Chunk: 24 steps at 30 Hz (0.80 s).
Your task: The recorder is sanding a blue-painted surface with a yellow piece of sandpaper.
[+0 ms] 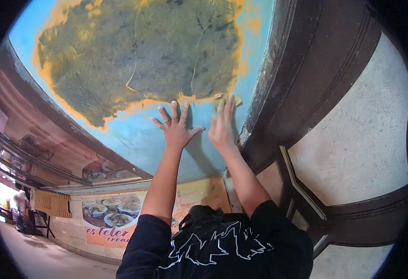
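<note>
Both my arms reach up to a light blue wall that has a large dark grey patch edged in orange. Flat on the blue paint, my left hand has its fingers spread, the tips at the patch's lower orange edge. It holds nothing. Beside it, my right hand presses a small yellowish sheet, apparently sandpaper, against the wall at the patch's lower right corner. The fingers lie close together over the sheet and hide its middle. Thin raised lines run down through the grey patch.
Dark brown trim borders the wall on the right, beside a pale speckled panel. A printed food banner hangs below. At the lower left are stacked tan plastic chairs and a black fan.
</note>
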{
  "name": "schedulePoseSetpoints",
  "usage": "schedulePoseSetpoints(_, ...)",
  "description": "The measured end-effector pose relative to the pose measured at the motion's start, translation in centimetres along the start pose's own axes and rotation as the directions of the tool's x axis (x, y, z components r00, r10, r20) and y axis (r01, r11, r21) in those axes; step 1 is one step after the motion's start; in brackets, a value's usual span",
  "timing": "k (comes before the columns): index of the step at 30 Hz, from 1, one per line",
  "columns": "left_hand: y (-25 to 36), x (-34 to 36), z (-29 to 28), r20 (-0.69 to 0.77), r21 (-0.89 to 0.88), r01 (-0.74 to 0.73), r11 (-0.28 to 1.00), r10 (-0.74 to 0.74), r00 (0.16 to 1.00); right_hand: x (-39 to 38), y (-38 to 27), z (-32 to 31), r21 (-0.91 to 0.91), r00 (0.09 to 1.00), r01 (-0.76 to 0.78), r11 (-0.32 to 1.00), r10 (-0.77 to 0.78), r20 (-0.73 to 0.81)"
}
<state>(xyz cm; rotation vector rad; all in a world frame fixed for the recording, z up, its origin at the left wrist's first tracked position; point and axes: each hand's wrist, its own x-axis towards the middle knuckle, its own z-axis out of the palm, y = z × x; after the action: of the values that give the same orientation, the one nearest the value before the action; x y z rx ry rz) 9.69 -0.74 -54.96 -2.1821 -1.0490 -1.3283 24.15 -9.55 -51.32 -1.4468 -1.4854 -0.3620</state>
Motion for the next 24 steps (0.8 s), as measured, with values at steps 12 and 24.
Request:
schedulePoseSetpoints(12,0.2,-0.2,0.5,0.006,0.021,0.0,1.0,0.0,1.0,-0.2,-0.5,0.5,0.035,1.0,-0.01,0.999,0.01,0.016)
schedulePoseSetpoints(24,0.4,-0.1,0.8,0.013,0.013,0.001,1.0,-0.001,1.0,-2.2,0.6,1.8,0.015,0.997,0.006,1.0,-0.007,0.071)
